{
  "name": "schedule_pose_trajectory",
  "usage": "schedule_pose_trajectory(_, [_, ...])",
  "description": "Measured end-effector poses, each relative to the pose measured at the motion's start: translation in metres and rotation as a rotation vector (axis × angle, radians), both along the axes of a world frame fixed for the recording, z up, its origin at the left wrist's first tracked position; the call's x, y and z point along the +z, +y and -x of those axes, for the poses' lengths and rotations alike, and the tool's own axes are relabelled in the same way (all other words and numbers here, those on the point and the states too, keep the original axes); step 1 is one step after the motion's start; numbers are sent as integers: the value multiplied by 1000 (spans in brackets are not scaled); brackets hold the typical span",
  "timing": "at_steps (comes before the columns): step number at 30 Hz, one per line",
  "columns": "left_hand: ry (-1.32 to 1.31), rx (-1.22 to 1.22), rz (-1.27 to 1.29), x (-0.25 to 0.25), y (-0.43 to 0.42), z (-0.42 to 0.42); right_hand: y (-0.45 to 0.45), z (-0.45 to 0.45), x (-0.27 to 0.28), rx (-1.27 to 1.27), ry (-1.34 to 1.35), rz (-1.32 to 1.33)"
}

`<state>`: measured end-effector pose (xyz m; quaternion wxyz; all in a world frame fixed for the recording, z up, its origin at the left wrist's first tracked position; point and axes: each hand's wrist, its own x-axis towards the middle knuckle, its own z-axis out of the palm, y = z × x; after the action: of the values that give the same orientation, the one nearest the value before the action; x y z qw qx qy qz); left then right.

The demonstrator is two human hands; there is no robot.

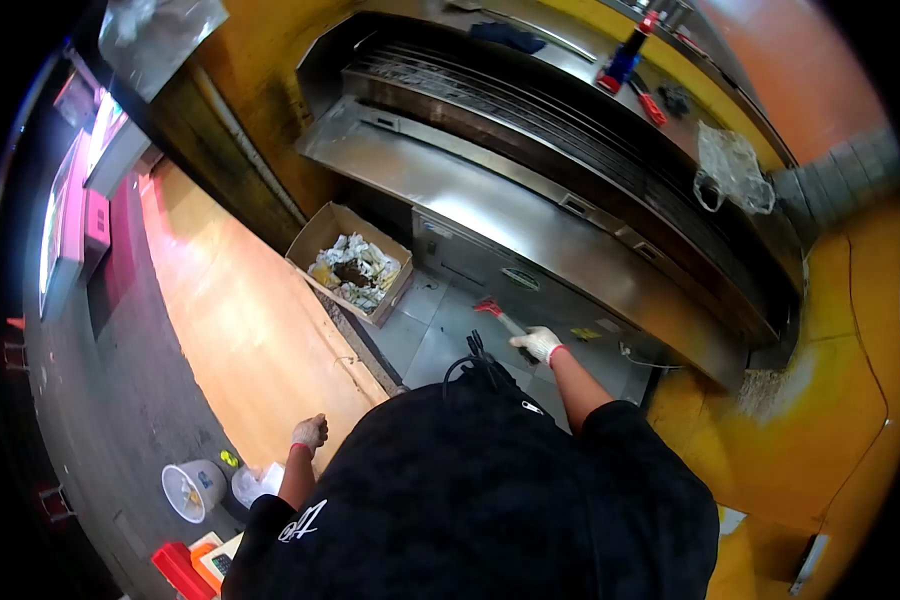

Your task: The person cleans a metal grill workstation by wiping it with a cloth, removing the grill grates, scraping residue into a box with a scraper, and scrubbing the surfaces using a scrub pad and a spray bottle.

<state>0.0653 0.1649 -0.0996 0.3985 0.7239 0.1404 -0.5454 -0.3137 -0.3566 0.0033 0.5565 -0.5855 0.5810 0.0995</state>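
Note:
In a white glove with a red cuff, my right hand (540, 345) is wrapped round the handle of a scraper-like tool (510, 323) with a red head. The tool points up and left, over the grey tiled floor in front of the grill. My left hand (310, 432), also gloved with a red cuff, hangs at my left side with its fingers curled closed. Nothing shows in it. The long metal grill (530, 130) has dark bars and a steel front ledge (470, 205).
A cardboard box (402, 285) of crumpled waste stands on the floor at the grill's left end. Behind the grill lie a red-and-blue bottle (625, 58) and a clear plastic bag (730, 165). A white bucket (195, 490) is at lower left. A cable (863, 340) runs at right.

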Motion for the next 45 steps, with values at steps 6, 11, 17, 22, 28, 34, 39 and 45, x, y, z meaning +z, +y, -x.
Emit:
schedule_pose_trajectory(6, [-193,-591,45,-4,-90,44,-34,134,-24,-386,-235,-155])
schedule_pose_trajectory(11, [-248,-799,-177,-1,-182,103,-96,240,3,-385,-350,-19])
schedule_pose_trajectory(17, [-268,-709,58,24,-276,148,-201,426,23,-470,-83,340])
schedule_pose_trajectory(22, [-280,-676,-20,64,-291,163,-261,525,4,-449,95,472])
schedule_pose_trajectory(28, [-357,-805,-226,131,-282,181,-318,484,37,-323,241,135])
schedule_pose_trajectory(34, [-244,-551,-237,115,-239,171,-374,372,23,89,229,371])
schedule_pose_trajectory(39, [-208,-399,-186,104,-230,169,-397,263,31,311,237,311])
schedule_pose_trajectory(45, [-205,-430,-203,88,-230,142,-394,170,33,342,232,363])
